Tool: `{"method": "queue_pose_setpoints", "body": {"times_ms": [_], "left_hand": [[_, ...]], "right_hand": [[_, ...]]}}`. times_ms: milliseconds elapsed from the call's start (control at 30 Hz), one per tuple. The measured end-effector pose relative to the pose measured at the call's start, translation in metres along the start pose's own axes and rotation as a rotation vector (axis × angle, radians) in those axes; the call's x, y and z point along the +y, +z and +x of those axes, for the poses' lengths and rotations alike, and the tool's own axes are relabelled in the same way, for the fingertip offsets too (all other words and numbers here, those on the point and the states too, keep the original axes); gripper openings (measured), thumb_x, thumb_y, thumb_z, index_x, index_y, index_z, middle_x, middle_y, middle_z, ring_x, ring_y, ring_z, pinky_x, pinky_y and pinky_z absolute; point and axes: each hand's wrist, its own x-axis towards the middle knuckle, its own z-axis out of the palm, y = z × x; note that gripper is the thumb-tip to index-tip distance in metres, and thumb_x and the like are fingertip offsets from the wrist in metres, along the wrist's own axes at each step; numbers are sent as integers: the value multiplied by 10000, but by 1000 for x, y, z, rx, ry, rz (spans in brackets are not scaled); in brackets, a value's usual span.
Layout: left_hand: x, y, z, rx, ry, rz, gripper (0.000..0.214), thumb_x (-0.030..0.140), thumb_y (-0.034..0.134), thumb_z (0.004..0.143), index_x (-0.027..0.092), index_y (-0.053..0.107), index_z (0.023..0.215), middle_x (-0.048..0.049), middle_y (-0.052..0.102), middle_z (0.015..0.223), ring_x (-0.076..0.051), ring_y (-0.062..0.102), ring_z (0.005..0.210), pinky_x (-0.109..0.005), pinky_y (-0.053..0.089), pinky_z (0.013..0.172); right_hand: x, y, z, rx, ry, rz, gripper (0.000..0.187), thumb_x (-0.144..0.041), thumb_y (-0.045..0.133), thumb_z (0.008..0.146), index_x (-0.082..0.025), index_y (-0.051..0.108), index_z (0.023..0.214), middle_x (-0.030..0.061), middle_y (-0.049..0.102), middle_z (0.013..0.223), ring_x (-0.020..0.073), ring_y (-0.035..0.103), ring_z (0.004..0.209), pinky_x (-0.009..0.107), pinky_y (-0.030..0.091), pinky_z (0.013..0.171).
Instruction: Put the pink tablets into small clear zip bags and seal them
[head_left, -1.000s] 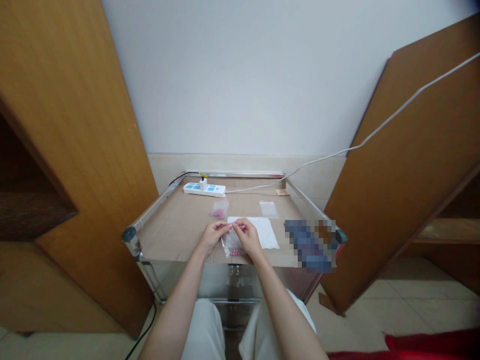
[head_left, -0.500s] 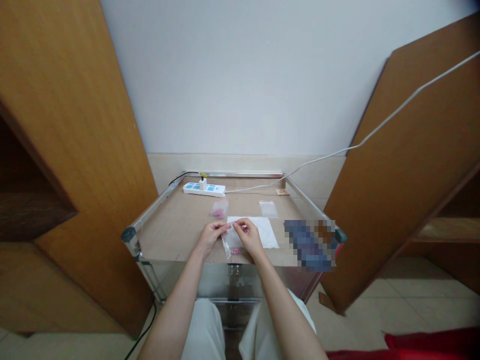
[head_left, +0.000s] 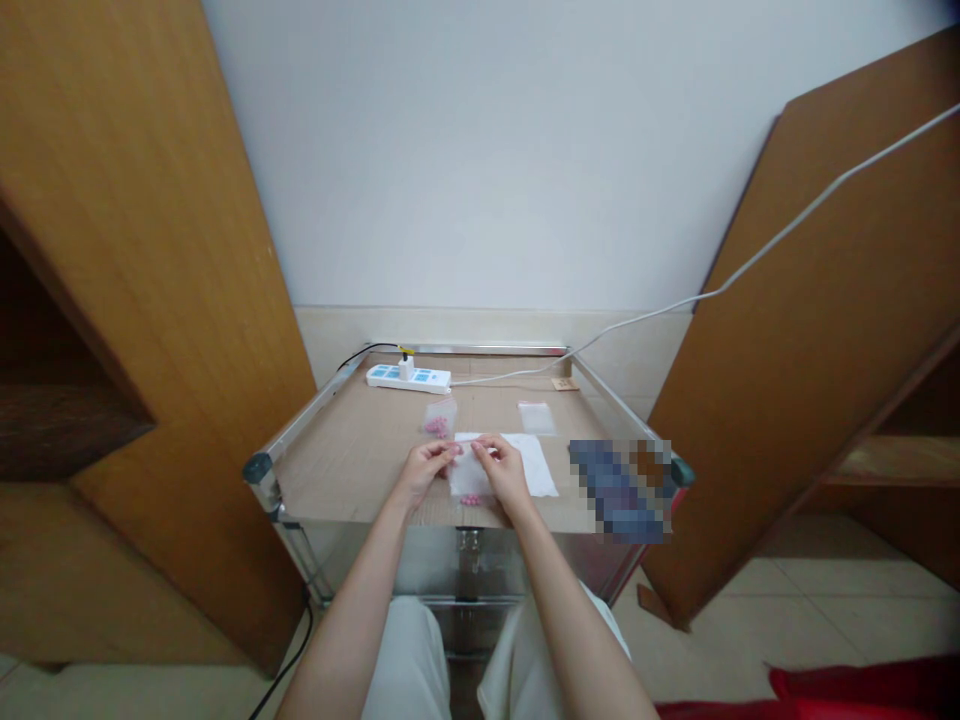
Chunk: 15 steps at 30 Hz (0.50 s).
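Note:
Both hands pinch the top edge of a small clear zip bag (head_left: pixel 468 472) and hold it over the front of the table. Closed at its left corner is my left hand (head_left: pixel 422 471). At the right corner, my right hand (head_left: pixel 500 470) has thumb and fingers pressed together on the bag. Several pink beads (head_left: pixel 470 500) show at the bag's lower edge; whether all lie inside it I cannot tell. A white sheet of paper (head_left: pixel 536 470) lies partly behind the bag and my right hand. Beyond my left hand is another clear bag of pink beads (head_left: pixel 436 425).
A flat clear bag (head_left: pixel 536 419) lies behind the paper. At the back left is a white power strip (head_left: pixel 409 378) with a plug in it, its white cord (head_left: pixel 630 322) running up to the right. A blurred-out blue patch (head_left: pixel 619 495) covers the table's right side. Wooden furniture flanks the table.
The bag has been spread flatter between my hands, and its top edge is drawn straighter. My right hand has shifted slightly to the right.

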Motion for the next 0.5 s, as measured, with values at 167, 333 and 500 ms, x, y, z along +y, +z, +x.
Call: {"method": "queue_pose_setpoints", "body": {"times_ms": [167, 333, 500], "left_hand": [[3, 1, -2, 14, 19, 28, 304, 358, 648, 571, 106, 641, 741, -33, 596, 617, -67, 465, 496, -175, 351, 455], [6, 0, -4, 0, 22, 43, 280, 351, 640, 583, 108, 647, 722, -38, 596, 601, -76, 477, 511, -183, 356, 474], [7, 0, -5, -3, 5, 37, 279, 352, 649, 571, 110, 648, 709, -37, 598, 590, -80, 477, 504, -195, 358, 483]], "right_hand": [[4, -2, 1, 5, 57, 42, 195, -335, 507, 710, -161, 591, 682, 41, 588, 747, 144, 522, 683, 227, 391, 568], [3, -1, 1, 9, 80, 61, 193, -335, 516, 704, -156, 586, 680, 35, 582, 714, 138, 516, 661, 225, 388, 564], [2, -1, 1, 8, 97, 82, 208, -350, 521, 693, -155, 582, 654, 41, 586, 747, 135, 515, 655, 222, 390, 541]]}}
